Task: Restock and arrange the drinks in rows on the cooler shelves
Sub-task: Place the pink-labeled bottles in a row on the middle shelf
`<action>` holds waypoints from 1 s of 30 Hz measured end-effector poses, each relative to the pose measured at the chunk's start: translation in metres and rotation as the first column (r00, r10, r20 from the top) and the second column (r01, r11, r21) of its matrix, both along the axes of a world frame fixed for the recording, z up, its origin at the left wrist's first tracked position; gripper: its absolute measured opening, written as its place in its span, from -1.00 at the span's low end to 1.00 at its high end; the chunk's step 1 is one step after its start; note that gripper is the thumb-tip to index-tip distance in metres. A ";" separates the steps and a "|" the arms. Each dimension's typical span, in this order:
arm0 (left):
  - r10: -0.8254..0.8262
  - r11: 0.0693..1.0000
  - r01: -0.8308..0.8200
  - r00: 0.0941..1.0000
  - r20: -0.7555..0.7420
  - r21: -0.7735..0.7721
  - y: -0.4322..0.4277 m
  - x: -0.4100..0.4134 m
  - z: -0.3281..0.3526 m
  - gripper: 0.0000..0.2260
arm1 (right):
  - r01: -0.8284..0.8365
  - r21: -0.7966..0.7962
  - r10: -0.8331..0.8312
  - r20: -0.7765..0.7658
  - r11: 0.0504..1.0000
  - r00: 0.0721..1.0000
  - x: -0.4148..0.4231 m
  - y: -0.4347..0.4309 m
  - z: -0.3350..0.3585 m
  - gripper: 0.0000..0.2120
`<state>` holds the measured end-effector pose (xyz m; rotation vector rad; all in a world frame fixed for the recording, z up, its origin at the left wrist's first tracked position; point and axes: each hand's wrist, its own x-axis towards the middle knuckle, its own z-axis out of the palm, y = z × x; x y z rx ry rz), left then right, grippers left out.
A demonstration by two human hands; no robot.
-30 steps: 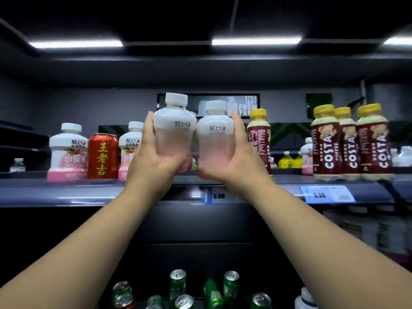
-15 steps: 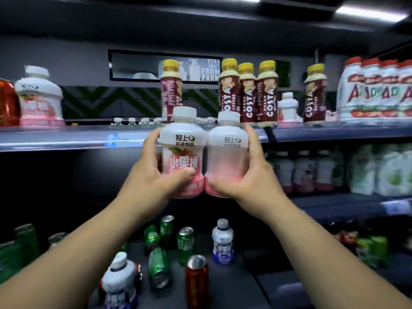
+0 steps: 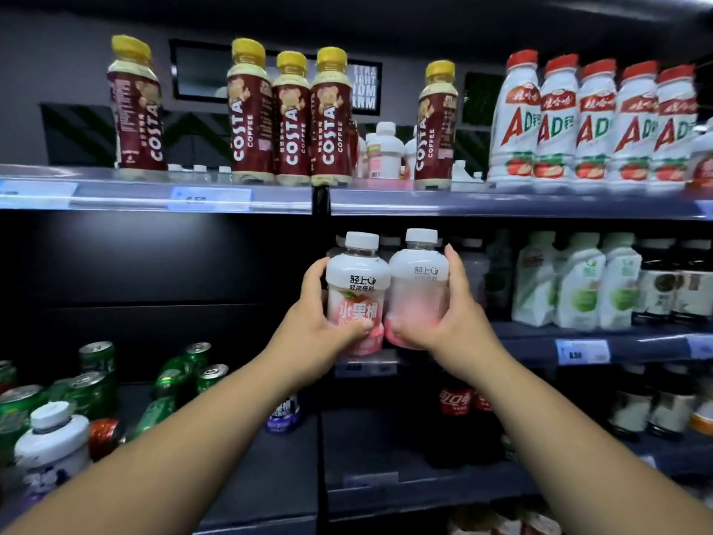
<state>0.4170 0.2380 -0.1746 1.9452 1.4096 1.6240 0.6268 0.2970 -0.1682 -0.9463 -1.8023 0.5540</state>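
Gripping two squat white-capped pink plastic bottles side by side, left hand (image 3: 322, 330) wraps one (image 3: 357, 291), right hand (image 3: 449, 322) the other (image 3: 417, 287); middle shelf edge (image 3: 540, 343) beyond fingertips, bottle bases hidden by thumbs

Two bare forearms, no sleeves in view, hands (image 3: 389, 326) bare — short unpainted nails, no rings

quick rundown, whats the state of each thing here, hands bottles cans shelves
left hand: closed on the labelled pink bottle
right hand: closed on the plain-sided pink bottle
labelled pink bottle: upright, capped, held
plain-sided pink bottle: upright, capped, held, touching the other
Costa coffee bottles: upright, capped, three together, two apart
AD bottles: upright, capped, in a row
green cans: some upright, some tipped over, not in rows
top shelf: stocked
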 end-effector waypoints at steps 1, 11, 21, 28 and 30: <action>0.012 1.000 -0.012 1.000 0.004 -0.011 0.008 0.003 0.000 -0.22 | -0.003 -0.009 0.003 0.007 1.000 1.000 0.004 0.008 0.000 0.21; 0.121 0.988 -0.113 0.990 0.071 -0.104 0.070 0.001 -0.001 -0.23 | 0.053 -0.098 -0.046 0.073 0.994 0.996 -0.010 0.067 -0.006 0.23; 0.283 0.949 -0.287 0.958 -0.051 -0.127 0.080 -0.010 -0.008 -0.26 | 0.195 0.032 -0.196 0.308 0.980 0.931 -0.017 0.079 -0.011 -0.06; 0.346 0.916 -0.377 0.915 -0.206 -0.139 0.081 0.006 0.004 -0.37 | 0.149 -0.023 -0.136 0.289 0.989 0.948 0.007 0.086 -0.006 -0.30; 0.334 0.915 -0.372 0.915 -0.226 -0.155 0.086 0.015 0.004 -0.39 | 0.155 -0.033 -0.141 0.264 0.987 0.954 0.017 0.089 -0.007 -0.33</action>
